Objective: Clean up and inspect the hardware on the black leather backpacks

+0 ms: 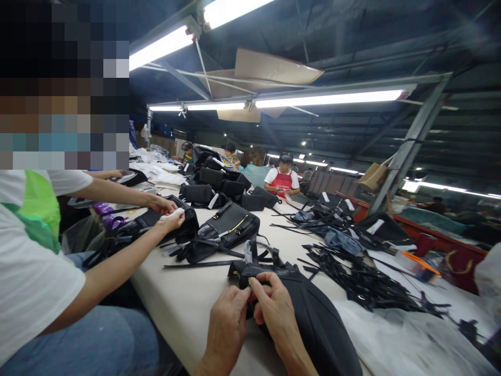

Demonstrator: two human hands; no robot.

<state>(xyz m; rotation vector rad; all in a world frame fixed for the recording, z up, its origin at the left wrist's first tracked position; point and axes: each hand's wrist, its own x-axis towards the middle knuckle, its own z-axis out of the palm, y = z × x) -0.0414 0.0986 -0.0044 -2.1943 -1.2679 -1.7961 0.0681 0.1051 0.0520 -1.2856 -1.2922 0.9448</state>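
Observation:
A black bag (317, 318) lies on the pale table (164, 297) right in front of me, its straps and handle at the far end. Over its near left edge my left hand (229, 318) is closed, thumb and fingertips pinched together. My right hand (274, 308) meets it there, its thumb and index finger pinching a small gold-coloured metal piece (249, 282) at the bag's top. The fingertips of both hands nearly touch. What my left fingertips grip is hidden.
On the left, a person's hands (168, 211) work on another black bag. Beyond lie a bag with a gold zipper (235, 230) and a bag pile (211, 180). Black straps (356, 271) and clear plastic (415, 334) cover the right side. A person in a red apron (284, 181) sits opposite.

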